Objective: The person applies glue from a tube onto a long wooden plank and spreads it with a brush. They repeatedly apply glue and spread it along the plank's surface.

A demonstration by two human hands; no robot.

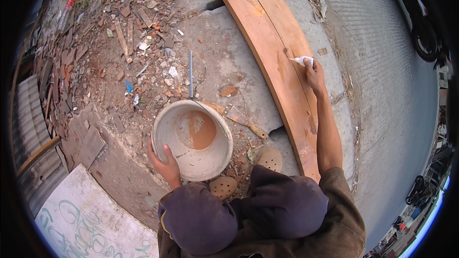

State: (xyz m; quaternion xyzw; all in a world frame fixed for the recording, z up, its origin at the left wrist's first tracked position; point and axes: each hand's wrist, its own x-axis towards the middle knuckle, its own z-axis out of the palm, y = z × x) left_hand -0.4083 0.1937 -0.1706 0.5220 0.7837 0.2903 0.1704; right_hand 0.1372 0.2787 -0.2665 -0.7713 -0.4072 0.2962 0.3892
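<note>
My left hand (pixel 165 165) grips the near left rim of a pale, dirty bucket (pixel 217 160), thumb over the edge and fingers outside. The bucket's mouth faces me, and fine orange-brown powder lies inside. In my right hand (pixel 314 75) is a small white squeeze bottle (pixel 302 60), its thin nozzle pointing left, low over a long wooden board (pixel 279 74). A dark seam runs along the board, with brownish smears near the nozzle. Whether the tip touches the wood I cannot tell.
A putty knife (pixel 248 123) with a wooden handle lies between bucket and board. Beyond the bucket is a thin grey strip (pixel 191 74). Rubble (pixel 138 33) covers the far left ground. A white scribbled panel (pixel 91 217) lies near left; a paved road (pixel 387 95) runs along the right.
</note>
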